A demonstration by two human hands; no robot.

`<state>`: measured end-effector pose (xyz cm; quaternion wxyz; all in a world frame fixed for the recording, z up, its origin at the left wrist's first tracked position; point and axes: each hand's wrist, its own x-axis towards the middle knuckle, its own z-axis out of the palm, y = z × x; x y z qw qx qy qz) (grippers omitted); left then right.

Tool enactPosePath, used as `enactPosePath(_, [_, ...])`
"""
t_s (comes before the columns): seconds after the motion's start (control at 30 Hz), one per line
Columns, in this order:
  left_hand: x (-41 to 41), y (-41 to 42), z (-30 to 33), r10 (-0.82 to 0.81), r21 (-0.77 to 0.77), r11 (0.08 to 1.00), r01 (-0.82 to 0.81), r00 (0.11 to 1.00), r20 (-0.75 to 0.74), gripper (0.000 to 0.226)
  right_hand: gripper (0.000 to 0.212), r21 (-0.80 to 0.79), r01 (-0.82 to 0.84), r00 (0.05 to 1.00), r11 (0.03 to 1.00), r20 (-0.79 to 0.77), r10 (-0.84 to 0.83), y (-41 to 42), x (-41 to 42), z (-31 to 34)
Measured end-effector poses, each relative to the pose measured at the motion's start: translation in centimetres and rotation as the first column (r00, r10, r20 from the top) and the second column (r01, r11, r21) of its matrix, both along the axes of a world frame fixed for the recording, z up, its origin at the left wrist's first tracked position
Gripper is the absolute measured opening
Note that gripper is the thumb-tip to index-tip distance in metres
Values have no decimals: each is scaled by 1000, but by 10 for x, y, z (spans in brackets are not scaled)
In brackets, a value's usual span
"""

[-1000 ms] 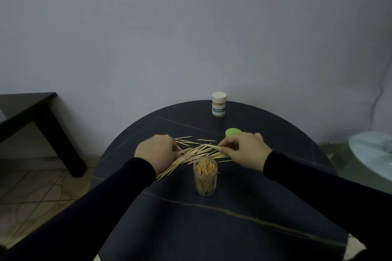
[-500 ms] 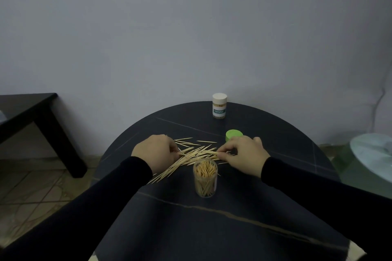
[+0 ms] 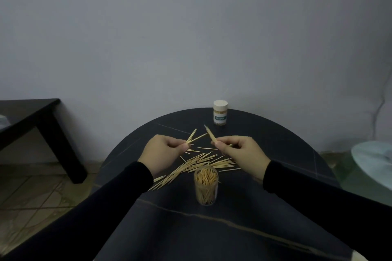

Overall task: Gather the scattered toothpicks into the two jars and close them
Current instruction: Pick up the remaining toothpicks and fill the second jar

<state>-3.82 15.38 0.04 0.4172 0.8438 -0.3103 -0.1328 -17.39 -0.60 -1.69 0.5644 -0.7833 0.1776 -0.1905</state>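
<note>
An open clear jar [image 3: 206, 184] stands at the middle of the round black table [image 3: 286, 150], packed with toothpicks. Scattered toothpicks [image 3: 201, 162] lie in a loose pile just behind it. My left hand [image 3: 163, 151] pinches a few toothpicks that fan up and to the right. My right hand [image 3: 241, 151] pinches a small bundle that points up and left. Both hands hover above the pile. A second jar [image 3: 220, 112] with a white lid on stands at the far edge. The green lid is hidden behind my right hand.
A dark low table [image 3: 31, 116] stands at the left against the wall. A pale round glass tabletop [image 3: 373, 159] shows at the right edge. Tiled floor lies below on the left.
Both hands have lifted off the pile, each with a pinch of toothpicks, and moved slightly apart. The green lid, seen earlier, is now covered by my right hand.
</note>
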Motion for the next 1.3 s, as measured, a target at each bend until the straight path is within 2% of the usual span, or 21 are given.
enactPosePath(0.17, [-12,0,3,-86,-129,989,66,984,-159,14,14,97,-18,997,995,73,11,10,-1,3])
enactPosePath(0.33, [-21,0,9,-168,-189,975,121,950,-262,10,12,42,-52,994,998,101,47,16,-1,4])
enactPosePath(0.57, [-25,3,7,-238,-114,969,218,948,-210,16,10,-137,-44,993,990,105,59,17,-3,3])
enactPosePath(0.83, [-33,6,9,-297,-363,910,199,925,-237,19,11,-212,-39,985,976,156,74,15,-5,4])
enactPosePath(0.93, [-39,6,9,-277,-437,892,119,907,-318,18,10,-236,-31,988,971,140,65,13,-5,3])
enactPosePath(1.13, [-43,3,-3,-263,-383,920,81,852,-453,16,5,-340,-88,993,936,50,111,8,-8,3])
enactPosePath(1.3, [-42,6,-16,-307,-397,910,120,838,-451,20,6,-388,-167,986,906,-70,152,9,-11,7])
